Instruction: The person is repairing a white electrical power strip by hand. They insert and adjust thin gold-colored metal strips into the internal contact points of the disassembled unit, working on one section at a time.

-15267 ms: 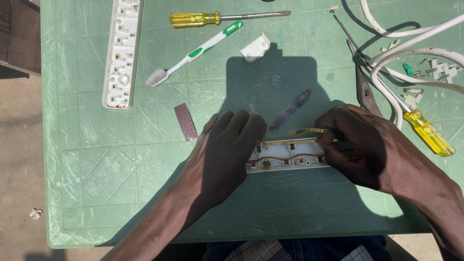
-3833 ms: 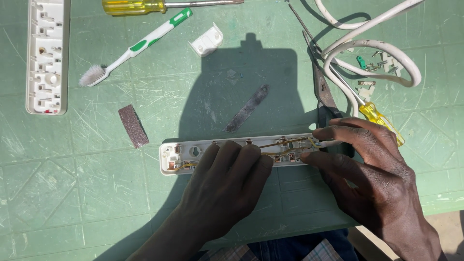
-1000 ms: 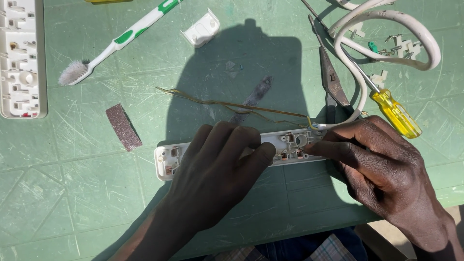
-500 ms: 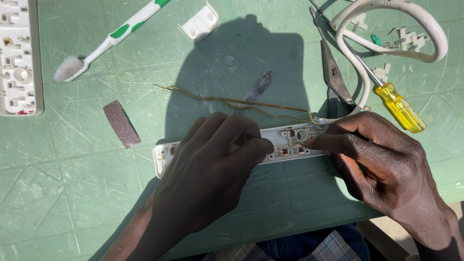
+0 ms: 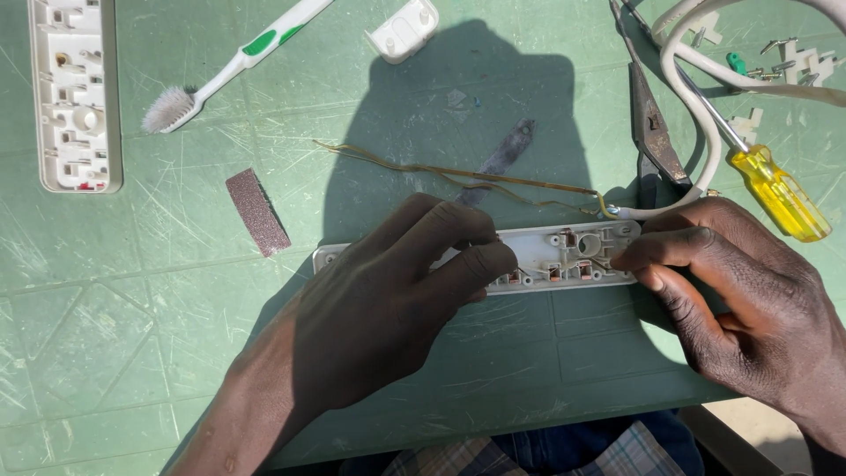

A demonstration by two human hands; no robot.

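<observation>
The left hand (image 5: 388,308) is lying across the opened white power strip base (image 5: 564,256), its fingers (image 5: 467,264) curling down and pressing on the strip's middle, holding it flat against the green plastic table (image 5: 132,335). The right hand (image 5: 740,300) is closing on the strip's right end, with the thumb and forefinger (image 5: 661,251) pinching at the edge beside the exposed copper contacts; whether anything small is sitting between those fingertips cannot be told. The strip is lying lengthwise between the two hands, close to the person's side of the table, its left end peeking out past the left hand's knuckles.

Just beyond the fingertips, thin brass strips (image 5: 458,172) are trailing away from the strip's far right corner, where a white cable (image 5: 696,132) is entering it. Beyond the right hand, dark pliers (image 5: 652,132) are lying under the cable's loop, and a yellow-handled screwdriver (image 5: 775,189) is resting just beside them. Further out past the left hand, a small piece of brown sandpaper (image 5: 257,211) is lying near the strip's left end, a white and green toothbrush (image 5: 238,62) is sitting farther off, and a white power strip cover (image 5: 75,92) is lying at the table's far left. A small white plastic piece (image 5: 403,31) is resting at the far edge.
</observation>
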